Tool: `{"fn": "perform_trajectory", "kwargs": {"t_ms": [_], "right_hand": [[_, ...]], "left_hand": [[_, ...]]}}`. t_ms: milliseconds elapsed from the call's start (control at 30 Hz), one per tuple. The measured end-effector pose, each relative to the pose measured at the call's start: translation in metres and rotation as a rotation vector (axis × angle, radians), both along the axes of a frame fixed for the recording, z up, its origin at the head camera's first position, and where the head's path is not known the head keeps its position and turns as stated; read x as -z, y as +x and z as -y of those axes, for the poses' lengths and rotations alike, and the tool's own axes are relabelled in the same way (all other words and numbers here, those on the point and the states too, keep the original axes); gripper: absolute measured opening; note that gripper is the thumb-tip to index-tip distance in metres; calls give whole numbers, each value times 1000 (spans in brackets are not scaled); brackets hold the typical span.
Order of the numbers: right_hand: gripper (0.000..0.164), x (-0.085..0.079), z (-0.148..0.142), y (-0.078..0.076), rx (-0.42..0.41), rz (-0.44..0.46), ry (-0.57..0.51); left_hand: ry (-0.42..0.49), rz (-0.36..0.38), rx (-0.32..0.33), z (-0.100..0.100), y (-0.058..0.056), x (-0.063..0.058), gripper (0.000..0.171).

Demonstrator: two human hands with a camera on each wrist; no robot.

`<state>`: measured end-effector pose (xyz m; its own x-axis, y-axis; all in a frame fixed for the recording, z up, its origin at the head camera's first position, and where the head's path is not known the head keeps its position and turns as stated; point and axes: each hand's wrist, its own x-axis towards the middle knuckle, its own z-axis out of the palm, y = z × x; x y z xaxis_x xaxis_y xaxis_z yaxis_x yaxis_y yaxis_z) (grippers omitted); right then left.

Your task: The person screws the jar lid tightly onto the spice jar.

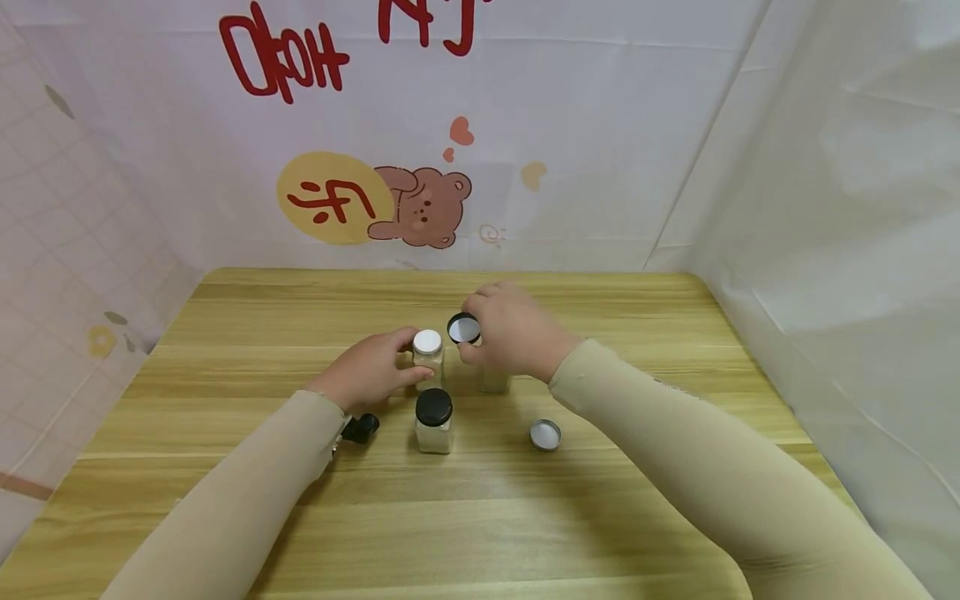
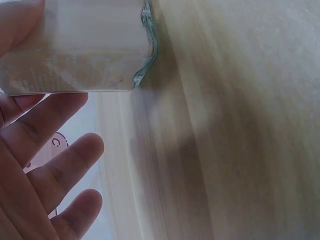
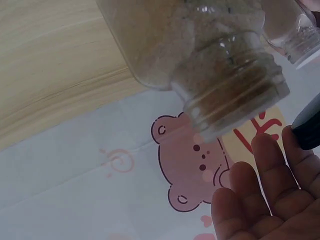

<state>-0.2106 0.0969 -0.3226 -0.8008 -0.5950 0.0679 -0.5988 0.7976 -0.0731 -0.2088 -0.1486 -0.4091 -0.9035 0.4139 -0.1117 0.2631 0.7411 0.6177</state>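
The left hand (image 1: pixel 367 371) pinches, in its grip, an upright white-topped jar (image 1: pixel 430 353) toward the counter's (image 1: pixel 615 317) far edge; the right hand (image 1: pixel 517 329) pinches a black lid (image 1: pixel 464 329) (the pale inside is visible) near an uncapped jar (image 3: pixel 220 70). Farther from this edge are a black-capped jar (image 1: pixel 434 423) and a loose lid (image 1: pixel 545 435).

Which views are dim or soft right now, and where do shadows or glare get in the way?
Head: bright, fairly clear, soft shadow on the table beside the right sleeve; left wrist: dimmer, broad blurry shadow across the tabletop, jar hazy; right wrist: also dim, small glints on the uncapped jar.
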Motion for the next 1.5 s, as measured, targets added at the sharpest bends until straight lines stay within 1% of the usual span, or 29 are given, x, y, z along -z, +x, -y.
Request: {"fn": "perform_trajectory", "kwargs": {"t_ms": [233,433,633,933,1100,1333,1500], "right_hand": [[39,6,7,-2,-19,-22,71],[41,8,11,-2,-12,-19,124],[42,14,14,-5,-12,-16,164],[38,19,14,-5,8,-2,143],[40,20,14,-4,-1,-16,170],[43,21,15,-4,6,-5,179],[43,22,16,-4,7,-6,196]], "left_hand": [[1,-14,7,1,0,0,48],[9,-4,5,-1,0,0,47],[3,6,1,0,0,0,44],[-4,12,-1,0,-1,-1,48],[1,16,-1,0,0,0,47],[6,24,1,-1,0,1,44],[-2,18,6,0,-1,1,44]]}}
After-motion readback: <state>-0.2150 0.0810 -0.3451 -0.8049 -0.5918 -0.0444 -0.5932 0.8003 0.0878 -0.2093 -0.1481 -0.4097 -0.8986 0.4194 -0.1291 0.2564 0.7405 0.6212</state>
